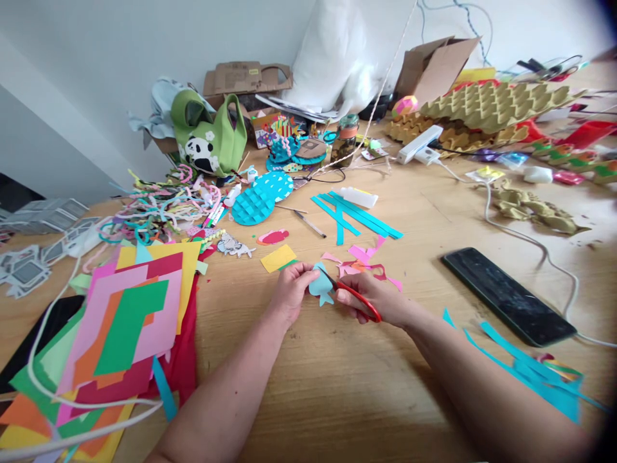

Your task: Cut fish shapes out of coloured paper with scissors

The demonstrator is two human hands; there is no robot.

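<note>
My left hand point(290, 290) pinches a small light-blue paper cutout point(320, 286) over the wooden table point(337, 386). My right hand point(373, 301) grips red-handled scissors point(359, 299), and their blades meet the right edge of the cutout. Pink paper scraps point(366, 260) lie just beyond both hands. A yellow paper piece point(278, 258) sits on the table a little past my left hand.
A stack of coloured paper sheets point(125, 321) lies at left with a white cable point(72, 405) across it. A black phone point(508, 296) lies at right, teal paper strips point(540, 373) near it. Further back are teal strips point(357, 215), a glue bottle point(359, 196), pipe cleaners point(159, 206), a panda bag point(209, 138) and egg cartons point(491, 106).
</note>
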